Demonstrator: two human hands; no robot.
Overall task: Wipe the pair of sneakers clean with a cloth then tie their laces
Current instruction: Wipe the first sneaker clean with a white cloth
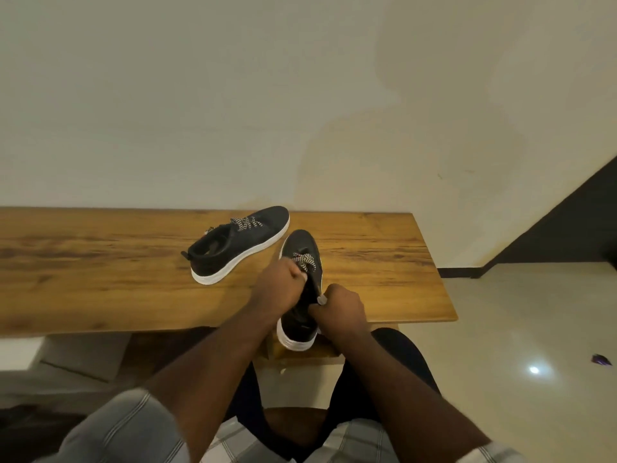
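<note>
At the near edge of the wooden table (100, 289), the left hand (278, 279) and right hand (342, 307) each pinch a lace end of the near sneaker (300, 248), while the other sneaker (233, 243) lies just beyond it.

grey plaid short sleeves (127, 426), bare forearms (213, 359).

wooden table (100, 282), purple scrap (602, 359) on floor (517, 329)
</note>
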